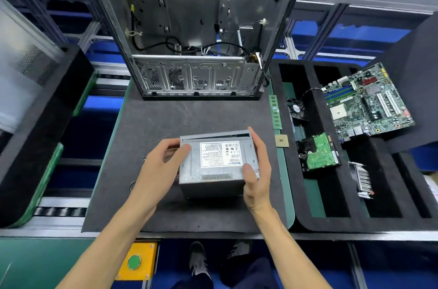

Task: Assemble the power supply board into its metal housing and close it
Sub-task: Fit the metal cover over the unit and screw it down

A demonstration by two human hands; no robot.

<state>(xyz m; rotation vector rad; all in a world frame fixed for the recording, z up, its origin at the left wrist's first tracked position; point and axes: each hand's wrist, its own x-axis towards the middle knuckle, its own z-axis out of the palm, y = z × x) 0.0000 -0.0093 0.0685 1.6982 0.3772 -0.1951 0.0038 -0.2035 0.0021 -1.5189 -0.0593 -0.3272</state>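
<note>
Nearest the camera, a yellow box with a green button [134,262] sits at the front edge of the bench, beside the person's shoes. Above it, two bare forearms reach onto the dark mat [166,123] that covers the surface.

Between the hands lies the metal housing [213,170], a grey, box-shaped power supply case near the middle of the mat. Its top face is dull, scratched sheet metal with a white printed label [220,154], upside down to the viewer, and a narrow barcode strip along the near edge. A thin dark gap shows along the far top edge. The left hand [157,166] grips the left side, thumb on the top face and fingers curled around the wall. The right hand [257,170] clasps the right side, thumb pressed on the top near corner, fingers wrapped along the far right edge.

To the right, a black foam tray [308,222] holds a green circuit board [320,152], a small fan [296,108], a heatsink [361,178] and, farther back, a motherboard [365,104]. A memory stick [275,112] and a processor chip [281,141] lie just beside the tray.

Farthest off, an open computer chassis [196,28] stands upright at the back edge of the mat, cables hanging inside.
</note>
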